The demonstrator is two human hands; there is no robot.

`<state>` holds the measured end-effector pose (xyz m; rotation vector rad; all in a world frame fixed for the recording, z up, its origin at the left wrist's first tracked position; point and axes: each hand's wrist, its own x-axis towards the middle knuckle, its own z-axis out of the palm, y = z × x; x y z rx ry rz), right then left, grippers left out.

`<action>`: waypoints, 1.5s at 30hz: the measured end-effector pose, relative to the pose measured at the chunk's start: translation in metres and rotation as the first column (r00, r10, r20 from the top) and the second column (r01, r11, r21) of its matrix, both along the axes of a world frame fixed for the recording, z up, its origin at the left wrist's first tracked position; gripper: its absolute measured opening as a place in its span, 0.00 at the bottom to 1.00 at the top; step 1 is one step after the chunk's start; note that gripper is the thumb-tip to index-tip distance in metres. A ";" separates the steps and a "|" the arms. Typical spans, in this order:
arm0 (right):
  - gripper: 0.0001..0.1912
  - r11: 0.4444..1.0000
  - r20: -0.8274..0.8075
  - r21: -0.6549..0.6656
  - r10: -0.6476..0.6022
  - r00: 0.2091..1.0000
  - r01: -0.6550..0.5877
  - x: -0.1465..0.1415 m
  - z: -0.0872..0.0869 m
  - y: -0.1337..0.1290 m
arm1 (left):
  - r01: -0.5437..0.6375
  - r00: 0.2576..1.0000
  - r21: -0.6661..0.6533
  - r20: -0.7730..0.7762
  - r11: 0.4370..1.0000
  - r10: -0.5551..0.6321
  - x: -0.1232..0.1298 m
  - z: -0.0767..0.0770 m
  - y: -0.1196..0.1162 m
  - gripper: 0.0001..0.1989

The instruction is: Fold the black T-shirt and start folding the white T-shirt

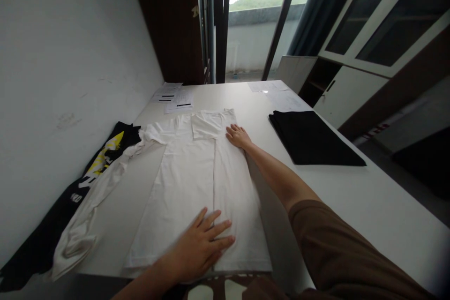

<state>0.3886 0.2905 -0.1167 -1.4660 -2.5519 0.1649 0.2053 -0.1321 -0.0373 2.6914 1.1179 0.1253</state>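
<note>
A white T-shirt [186, 173] lies spread on the white table, its right side folded inward so that a sleeve rests on top near the collar end. My left hand [200, 246] is pressed flat on the shirt near its hem, fingers spread, across the folded edge. At the shirt's far right edge, close to the shoulder, my right hand [239, 136] rests with its fingers stretched out. Neither hand grips any cloth that I can see.
Along the wall on the left lie a crumpled white garment [101, 197] and a black garment with yellow and white print [105, 154]. A folded black cloth [312, 138] sits on the right of the table [337, 197]. Paper sheets [179, 101] lie at the far end.
</note>
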 end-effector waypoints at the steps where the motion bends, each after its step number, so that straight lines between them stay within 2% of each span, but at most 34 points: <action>1: 0.27 1.000 -0.025 0.020 -0.001 1.000 0.002 0.001 0.003 -0.003 | 0.006 1.000 -0.015 0.020 1.000 -0.005 0.002 0.003 0.003 0.26; 3: 0.23 0.998 -0.088 0.048 -0.025 0.996 0.029 0.004 0.009 -0.011 | 0.013 0.998 -0.058 0.060 0.998 -0.009 0.006 0.009 0.009 0.22; 5: 0.22 0.993 -0.152 0.051 -0.100 0.983 0.109 0.009 0.016 -0.021 | 0.026 0.996 -0.101 0.088 0.995 -0.017 0.011 0.011 0.017 0.22; 7: 0.22 0.978 -0.198 0.042 -0.193 0.961 0.205 0.015 0.021 -0.037 | 0.027 0.995 -0.120 0.095 0.992 -0.015 0.011 0.009 0.024 0.23; 9: 0.21 0.967 -0.220 0.045 -0.235 0.947 0.251 0.021 0.025 -0.063 | -0.035 0.996 -0.096 0.077 0.995 0.043 0.004 0.001 0.030 0.26; 13: 0.19 0.982 -0.210 0.064 -0.162 0.964 0.179 0.038 0.028 -0.145 | -0.293 0.956 0.047 0.036 0.955 0.291 -0.031 -0.021 0.030 0.28; 17: 0.21 0.993 -0.159 0.058 -0.091 0.983 0.101 0.061 0.033 -0.234 | -0.436 0.898 0.171 0.012 0.883 0.441 -0.072 -0.039 0.009 0.28; 20: 0.25 0.995 -0.096 -0.021 -0.098 0.991 0.096 0.076 0.039 -0.284 | -0.570 0.810 0.276 0.035 0.774 0.585 -0.094 -0.048 -0.009 0.27; 23: 0.26 0.992 -0.040 -0.090 -0.092 0.995 0.088 0.089 0.039 -0.322 | -0.717 0.668 0.358 0.108 0.598 0.737 -0.111 -0.050 -0.020 0.27; 26: 0.27 0.986 -0.026 -0.135 -0.101 0.995 0.096 0.097 0.034 -0.351 | -0.809 0.511 0.400 0.117 0.430 0.852 -0.121 -0.045 -0.025 0.29; 28: 0.27 0.986 -0.039 -0.133 -0.101 0.994 0.095 0.098 0.031 -0.367 | -0.830 0.429 0.423 0.070 0.362 0.901 -0.124 -0.041 -0.028 0.29; 29: 0.27 0.989 -0.047 -0.123 -0.094 0.995 0.087 0.097 0.031 -0.372 | -0.833 0.410 0.426 0.044 0.355 0.911 -0.124 -0.039 -0.029 0.29; 34: 0.24 0.996 -0.030 -0.080 -0.047 0.998 0.045 0.096 0.030 -0.383 | -0.849 0.436 0.322 -0.025 0.420 0.900 -0.117 -0.034 -0.035 0.25; 39: 0.23 0.993 -0.018 -0.107 -0.049 0.999 0.047 0.106 0.030 -0.379 | -0.876 0.386 0.272 -0.100 0.398 0.917 -0.120 -0.031 -0.040 0.22; 42: 0.21 0.987 -0.031 -0.156 -0.042 0.999 0.036 0.112 0.035 -0.375 | -0.870 0.397 0.268 -0.115 0.413 0.911 -0.126 -0.028 -0.040 0.21; 45: 0.17 0.985 -0.049 -0.174 -0.021 0.999 0.012 0.115 0.047 -0.366 | -0.827 0.443 0.327 -0.123 0.457 0.888 -0.132 -0.024 -0.036 0.21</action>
